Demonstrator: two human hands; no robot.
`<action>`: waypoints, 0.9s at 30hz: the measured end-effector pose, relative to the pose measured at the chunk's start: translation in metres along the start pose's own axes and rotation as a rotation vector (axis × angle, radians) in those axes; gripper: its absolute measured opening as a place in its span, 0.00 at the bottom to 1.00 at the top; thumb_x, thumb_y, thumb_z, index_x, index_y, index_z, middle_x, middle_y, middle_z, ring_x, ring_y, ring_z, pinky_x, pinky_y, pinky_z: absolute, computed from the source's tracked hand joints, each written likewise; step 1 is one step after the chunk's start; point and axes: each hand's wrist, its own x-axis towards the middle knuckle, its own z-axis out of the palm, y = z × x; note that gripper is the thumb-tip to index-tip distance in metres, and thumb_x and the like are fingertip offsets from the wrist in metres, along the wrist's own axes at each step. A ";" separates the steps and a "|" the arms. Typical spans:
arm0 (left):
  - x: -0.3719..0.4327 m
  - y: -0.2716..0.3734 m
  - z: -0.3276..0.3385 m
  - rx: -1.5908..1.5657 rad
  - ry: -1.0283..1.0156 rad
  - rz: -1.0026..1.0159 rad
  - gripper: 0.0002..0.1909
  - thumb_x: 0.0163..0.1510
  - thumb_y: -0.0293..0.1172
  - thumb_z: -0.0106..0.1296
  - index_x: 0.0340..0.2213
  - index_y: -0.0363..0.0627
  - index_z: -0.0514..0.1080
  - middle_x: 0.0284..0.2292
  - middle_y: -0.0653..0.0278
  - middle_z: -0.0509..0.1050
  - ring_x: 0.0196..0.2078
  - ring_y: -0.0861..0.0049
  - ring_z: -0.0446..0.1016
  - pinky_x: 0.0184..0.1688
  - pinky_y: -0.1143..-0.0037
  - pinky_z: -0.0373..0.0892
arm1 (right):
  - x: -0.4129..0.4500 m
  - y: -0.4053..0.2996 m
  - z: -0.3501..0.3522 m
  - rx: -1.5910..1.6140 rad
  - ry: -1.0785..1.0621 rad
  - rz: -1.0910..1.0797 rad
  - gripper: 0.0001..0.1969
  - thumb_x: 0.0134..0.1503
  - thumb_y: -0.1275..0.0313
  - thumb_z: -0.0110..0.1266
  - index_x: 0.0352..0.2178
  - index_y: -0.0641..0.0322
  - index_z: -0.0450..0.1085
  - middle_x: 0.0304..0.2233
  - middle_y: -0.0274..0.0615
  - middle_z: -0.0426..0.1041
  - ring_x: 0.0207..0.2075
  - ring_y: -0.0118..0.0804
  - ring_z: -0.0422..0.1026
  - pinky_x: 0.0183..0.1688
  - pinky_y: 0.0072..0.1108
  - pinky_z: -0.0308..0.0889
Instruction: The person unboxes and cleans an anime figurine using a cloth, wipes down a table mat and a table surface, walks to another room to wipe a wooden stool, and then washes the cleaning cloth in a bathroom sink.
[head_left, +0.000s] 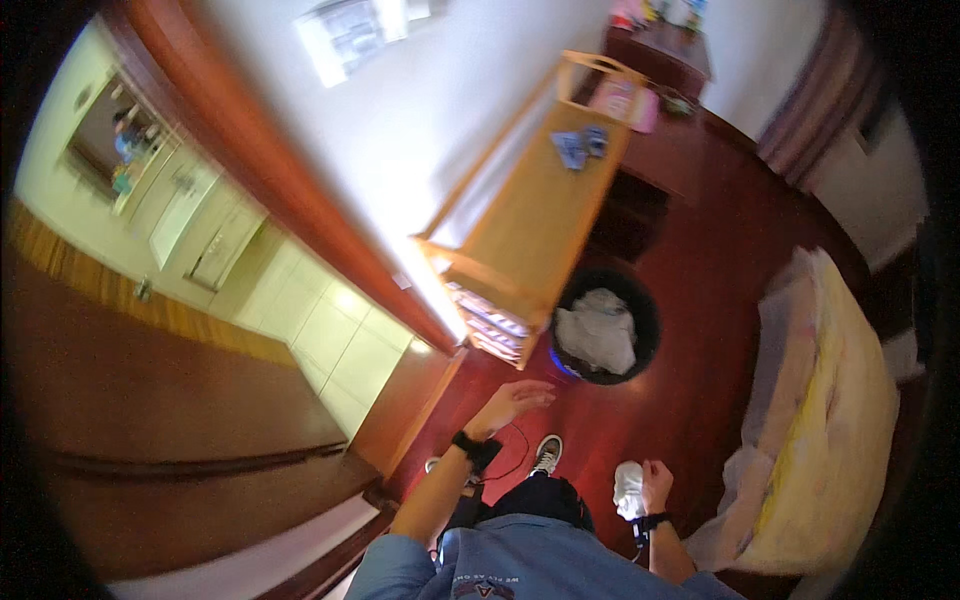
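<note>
My left hand (525, 397) is stretched forward over the red floor, its fingers apart and holding nothing. It wears a black wrist strap. My right hand (655, 480) is low at the right, closed on a crumpled white cloth (628, 489) that hangs at its inner side. Ahead of me a round black bin (649, 352) stands on the floor with a pale crumpled liner or cloth (598, 330) inside. Beside the bin is a long wooden rack (536, 195) with small items on its near end shelves.
A bed or padded piece with pale covers (832, 435) lies at the right. At the left, a brown wooden door (180, 397) stands by a doorway to a tiled room with a sink (184, 217). A thin cable (525, 450) lies near my shoe (548, 455).
</note>
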 end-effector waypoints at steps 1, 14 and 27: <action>-0.034 0.001 -0.018 -0.016 0.029 -0.004 0.24 0.51 0.32 0.50 0.48 0.36 0.60 0.45 0.56 0.68 0.48 0.71 0.67 0.50 0.73 0.63 | 0.009 -0.028 0.026 0.040 -0.045 -0.019 0.11 0.50 0.69 0.50 0.26 0.69 0.69 0.23 0.52 0.72 0.25 0.45 0.71 0.28 0.27 0.64; -0.239 0.072 -0.147 0.664 0.668 0.283 0.30 0.34 0.35 0.62 0.41 0.38 0.66 0.43 0.52 0.69 0.52 0.66 0.63 0.50 0.66 0.57 | -0.084 -0.468 0.177 0.643 -0.742 -0.464 0.11 0.55 0.69 0.47 0.28 0.69 0.70 0.25 0.36 0.72 0.28 0.23 0.68 0.33 0.16 0.63; -0.304 0.213 -0.463 -0.375 0.923 0.489 0.28 0.51 0.34 0.45 0.53 0.39 0.53 0.54 0.57 0.55 0.57 0.73 0.52 0.55 0.74 0.53 | -0.044 -0.692 0.382 0.853 -1.082 -0.521 0.27 0.43 0.75 0.57 0.46 0.69 0.59 0.39 0.41 0.68 0.42 0.29 0.66 0.44 0.20 0.62</action>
